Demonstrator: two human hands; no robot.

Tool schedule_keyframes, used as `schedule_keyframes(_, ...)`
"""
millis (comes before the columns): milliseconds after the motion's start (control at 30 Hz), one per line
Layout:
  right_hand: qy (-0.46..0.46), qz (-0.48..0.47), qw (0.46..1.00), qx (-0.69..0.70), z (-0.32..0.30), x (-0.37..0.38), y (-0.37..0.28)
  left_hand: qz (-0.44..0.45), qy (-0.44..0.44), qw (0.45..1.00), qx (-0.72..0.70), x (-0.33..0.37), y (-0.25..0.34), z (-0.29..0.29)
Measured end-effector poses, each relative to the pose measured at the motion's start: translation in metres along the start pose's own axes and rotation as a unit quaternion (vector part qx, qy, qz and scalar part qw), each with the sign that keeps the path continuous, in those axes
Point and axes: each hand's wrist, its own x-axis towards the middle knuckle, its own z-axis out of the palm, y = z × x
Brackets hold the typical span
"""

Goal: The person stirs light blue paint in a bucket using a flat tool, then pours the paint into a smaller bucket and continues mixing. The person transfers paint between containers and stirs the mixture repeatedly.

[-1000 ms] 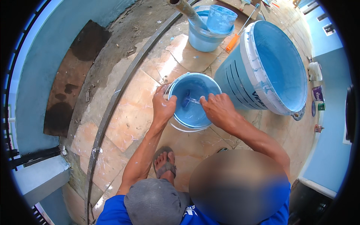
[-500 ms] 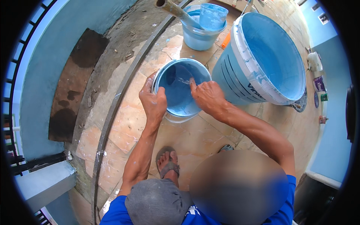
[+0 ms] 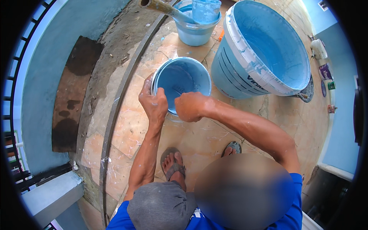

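A small paint bucket (image 3: pixel 199 86), light blue inside, is tilted in front of me above the tiled floor. My left hand (image 3: pixel 154 101) grips its left rim, thumb on the near side and fingers around the outside wall. Over the near rim, my right hand (image 3: pixel 193 106) is curled closed. Its fingertips are hidden, so what they hold, if anything, cannot be made out. Thin light streaks show on the blue inner wall and bottom beside the fingers.
A large paint bucket (image 3: pixel 239 82) stands to the right, coated with blue inside. Farther off, a blue pail (image 3: pixel 195 35) holds a cup (image 3: pixel 207 12) and a bamboo stick (image 3: pixel 168 10). A narrow raised strip (image 3: pixel 117 99) crosses the floor on the left. Containers line the right wall.
My right hand has moved from the bucket's right inner side toward me, to the near rim, and its fingers have curled in. My left hand keeps its grip. The view has shifted slightly.
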Motion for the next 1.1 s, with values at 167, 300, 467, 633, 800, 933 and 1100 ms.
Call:
schedule_keyframes(167, 0.116, -0.020, 0.985, 0.125, -0.011, 0.012, 0.011, 0.003, -0.001, 1.000, 0.011, 0.000, 0.005, 0.000)
schedule_keyframes(300, 0.276, 0.001, 0.960, -0.044, 0.004, 0.006, 0.029, 0.001, 0.004, 1.000, 0.024, 0.000, 0.005, -0.002)
schedule_keyframes(467, 0.222, 0.013, 0.957, -0.186, 0.049, 0.016, 0.032, -0.005, -0.006, 1.000, 0.029, -0.002, 0.001, 0.006)
schedule_keyframes(633, 0.169, -0.067, 0.983, -0.024, 0.033, 0.000, 0.021, 0.024, -0.007, 0.998, 0.050, -0.004, 0.005, 0.011)
schedule_keyframes(800, 0.213, -0.054, 0.970, 0.107, 0.006, -0.003, 0.019, 0.016, -0.008, 0.999, 0.047, -0.005, 0.005, 0.011)
schedule_keyframes(933, 0.343, -0.013, 0.939, -0.011, 0.006, -0.001, 0.030, 0.004, -0.005, 1.000, 0.027, -0.007, 0.002, 0.011)
schedule_keyframes(1100, 0.315, -0.037, 0.937, -0.145, 0.047, 0.010, 0.050, 0.008, -0.005, 0.998, 0.055, -0.007, 0.004, 0.010)
